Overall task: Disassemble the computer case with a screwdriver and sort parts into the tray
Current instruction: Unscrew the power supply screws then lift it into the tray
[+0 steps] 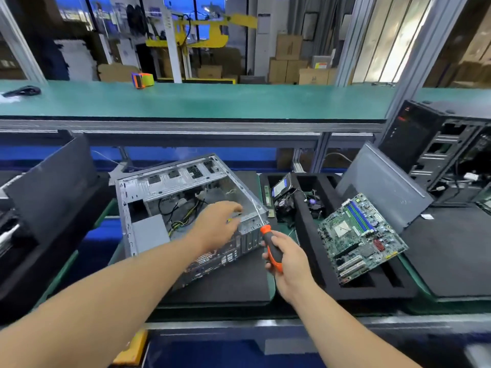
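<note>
The computer case point(186, 205) lies on its side on a black foam mat point(225, 288), open face up, its long axis running from the near left away to the far right, rear port panel turned toward the person. It's bare silver metal inside, with loose cables and a grey box at its near-left corner. The left hand point(216, 224) reaches over the case's near-right corner, fingers bent down onto the metal edge; blur hides whether it grips anything. Just right of the case, the right hand point(287, 258) is wrapped round the orange-and-black handle of the screwdriver point(268, 243), its shaft pointing up and away along the case's right edge. Further right of the case sits the black tray point(372, 290), a green motherboard point(361, 235) lying tilted across its compartments, a fan and a drive at its far end.
</note>
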